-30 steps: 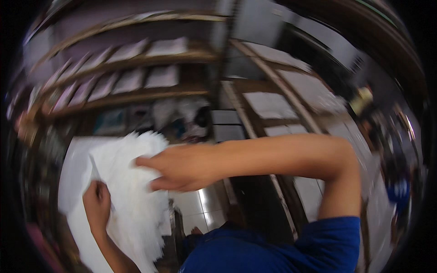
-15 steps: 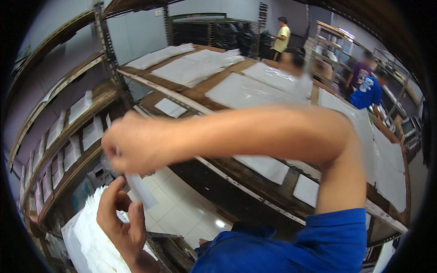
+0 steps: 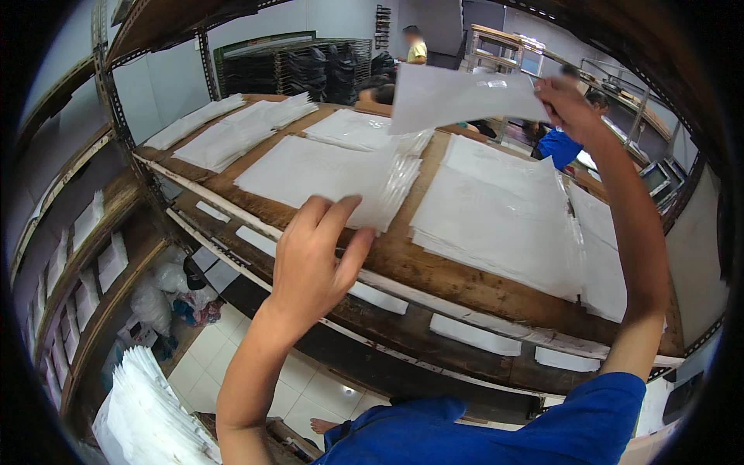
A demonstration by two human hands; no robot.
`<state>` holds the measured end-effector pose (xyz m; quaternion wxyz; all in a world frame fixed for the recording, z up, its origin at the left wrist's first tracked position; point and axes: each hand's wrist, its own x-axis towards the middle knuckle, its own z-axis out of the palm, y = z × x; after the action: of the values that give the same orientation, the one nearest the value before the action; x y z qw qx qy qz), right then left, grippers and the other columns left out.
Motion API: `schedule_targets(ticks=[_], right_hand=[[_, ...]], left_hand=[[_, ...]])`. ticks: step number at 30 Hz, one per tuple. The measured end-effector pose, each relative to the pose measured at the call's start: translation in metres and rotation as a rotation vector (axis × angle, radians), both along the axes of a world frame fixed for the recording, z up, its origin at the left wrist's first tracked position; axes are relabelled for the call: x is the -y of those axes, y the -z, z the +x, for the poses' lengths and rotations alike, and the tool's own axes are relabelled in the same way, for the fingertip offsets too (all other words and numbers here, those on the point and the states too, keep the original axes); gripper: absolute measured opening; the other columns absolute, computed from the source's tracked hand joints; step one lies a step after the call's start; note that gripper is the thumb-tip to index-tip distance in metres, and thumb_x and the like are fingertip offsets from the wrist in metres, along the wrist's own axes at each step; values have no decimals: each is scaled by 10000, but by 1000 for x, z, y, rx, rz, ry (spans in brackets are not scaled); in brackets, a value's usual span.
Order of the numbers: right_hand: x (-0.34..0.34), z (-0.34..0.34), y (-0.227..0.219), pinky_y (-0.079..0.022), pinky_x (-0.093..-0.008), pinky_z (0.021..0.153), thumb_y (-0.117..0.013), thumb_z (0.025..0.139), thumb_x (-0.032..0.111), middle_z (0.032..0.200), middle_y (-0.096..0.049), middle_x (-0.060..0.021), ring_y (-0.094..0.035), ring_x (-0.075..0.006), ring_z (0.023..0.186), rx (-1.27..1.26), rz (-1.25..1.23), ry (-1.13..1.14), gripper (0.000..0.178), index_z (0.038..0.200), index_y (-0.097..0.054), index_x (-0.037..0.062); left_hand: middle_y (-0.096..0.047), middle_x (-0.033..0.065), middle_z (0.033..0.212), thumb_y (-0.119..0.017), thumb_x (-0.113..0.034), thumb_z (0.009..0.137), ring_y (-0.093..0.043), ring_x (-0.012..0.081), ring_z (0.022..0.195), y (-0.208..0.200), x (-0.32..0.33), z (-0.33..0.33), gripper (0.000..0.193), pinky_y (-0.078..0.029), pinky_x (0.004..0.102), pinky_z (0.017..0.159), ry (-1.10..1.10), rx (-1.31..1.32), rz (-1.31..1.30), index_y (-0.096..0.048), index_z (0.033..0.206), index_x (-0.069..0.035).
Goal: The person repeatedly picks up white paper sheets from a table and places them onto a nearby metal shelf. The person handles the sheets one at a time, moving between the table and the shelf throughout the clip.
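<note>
My right hand (image 3: 572, 112) is raised at the upper right. It pinches one edge of a thin translucent white sheet (image 3: 457, 97), which stretches out leftward in the air above the shelf. Below and to the left, my left hand (image 3: 310, 252) has its thumb and fingers apart, with nothing seen between them. Its fingertips are by the front edge of a stack of white sheets (image 3: 302, 170); whether they touch it, I cannot tell. Another stack of glossy white sheets (image 3: 496, 209) lies to the right on the same brown shelf board (image 3: 387, 260).
More sheet stacks (image 3: 232, 136) cover the shelf's far left. A thick white pile (image 3: 151, 411) stands at lower left, near side racks (image 3: 116, 205) holding papers. Lower shelves carry sheets under the white front rail (image 3: 465, 310). Several people are in the background, one in yellow (image 3: 417, 53).
My right arm has swung from the left across to the upper right, carrying the sheet. My left hand has risen from the lower left to the shelf edge. The view has turned rightward.
</note>
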<state>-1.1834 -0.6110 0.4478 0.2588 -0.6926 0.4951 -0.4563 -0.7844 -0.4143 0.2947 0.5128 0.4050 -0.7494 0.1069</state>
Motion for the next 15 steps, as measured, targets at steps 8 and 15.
schedule_targets(ticks=[8,15], right_hand=[[30,-101,88,-428,-289,488,-607,814,128,723,-574,-66,-537,-128,569,-478,63,134,215,984,-547,11],[23,-85,97,-491,-369,659,-568,805,96,851,-623,-154,-640,-236,715,-875,-85,313,228,993,-554,-31]], left_hand=[[-586,156,828,-614,-99,840,-584,327,702,0,37,-32,141,-466,408,640,-125,69,150,-632,944,-5],[-592,156,822,-614,-83,831,-593,311,714,6,32,-31,142,-466,392,644,-141,49,199,-635,946,-2]])
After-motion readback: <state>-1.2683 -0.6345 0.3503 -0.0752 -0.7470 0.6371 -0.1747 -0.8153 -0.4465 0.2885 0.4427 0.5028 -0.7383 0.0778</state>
